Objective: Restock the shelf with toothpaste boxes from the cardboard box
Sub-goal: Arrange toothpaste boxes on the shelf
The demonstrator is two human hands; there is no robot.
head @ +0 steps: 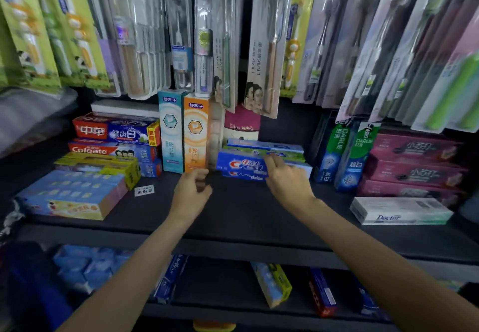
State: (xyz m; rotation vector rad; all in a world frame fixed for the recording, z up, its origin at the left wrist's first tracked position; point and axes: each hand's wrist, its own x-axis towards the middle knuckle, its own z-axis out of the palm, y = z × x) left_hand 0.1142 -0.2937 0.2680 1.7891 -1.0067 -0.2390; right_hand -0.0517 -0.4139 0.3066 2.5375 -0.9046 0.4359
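Hands are reaching over a dark shelf (246, 217) stocked with toothpaste. The right hand (286, 180) is touching the near end of a blue toothpaste box (241, 165) with relaxed fingers, not gripping it. That box is lying flat on a small stack, its long side running left to right (along the shelf front). The left hand (190, 191) is hovering loosely curled and holding nothing, just left of the box, so the right hand is nearer. The cardboard box is out of view.
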